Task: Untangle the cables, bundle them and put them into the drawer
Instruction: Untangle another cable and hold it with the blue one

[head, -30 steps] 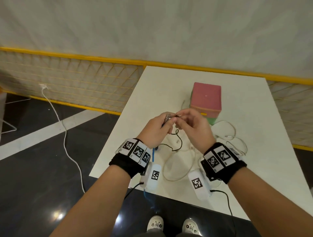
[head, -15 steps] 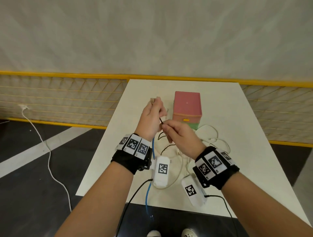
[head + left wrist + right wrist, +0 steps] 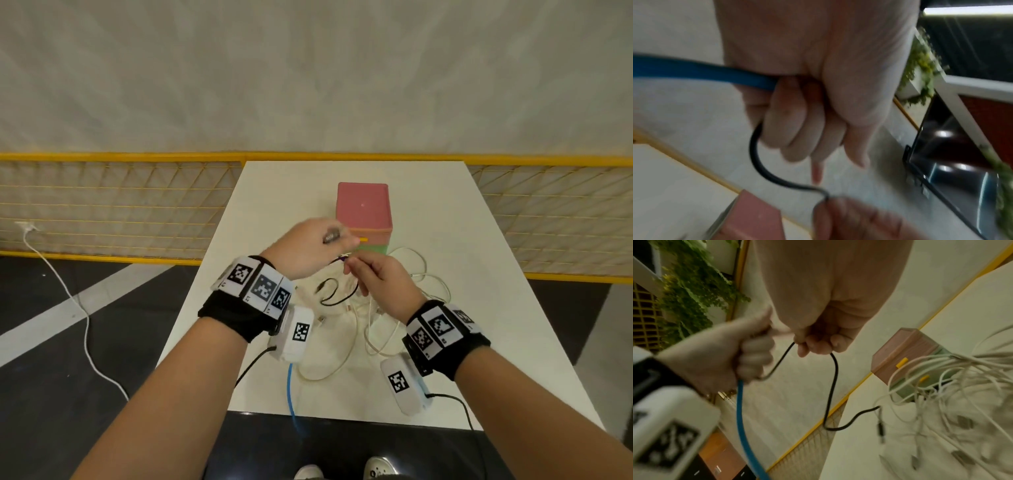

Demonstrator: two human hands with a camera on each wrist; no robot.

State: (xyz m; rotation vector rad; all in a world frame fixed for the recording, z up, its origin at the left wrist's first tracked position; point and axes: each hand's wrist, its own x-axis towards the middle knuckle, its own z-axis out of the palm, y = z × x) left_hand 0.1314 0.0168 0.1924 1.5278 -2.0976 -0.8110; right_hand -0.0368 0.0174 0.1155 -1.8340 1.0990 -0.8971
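I see the white counter (image 3: 479, 308) carrying the pink-and-green drawer box (image 3: 363, 209), with the white cable tangle (image 3: 953, 386) lying just in front of it. My left hand (image 3: 308, 250) fists the black cable (image 3: 831, 386) and a blue cable (image 3: 741, 410); my right hand (image 3: 383, 287) pinches the black one nearby. I'd wind short, even loops, keeping tension light so the tangle isn't dragged.

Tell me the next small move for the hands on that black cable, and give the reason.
Probably draw the black cable clear of the white cables with the right hand. Its far end lies beside that pile on the table, while the left hand grips the other end along with a blue cable.
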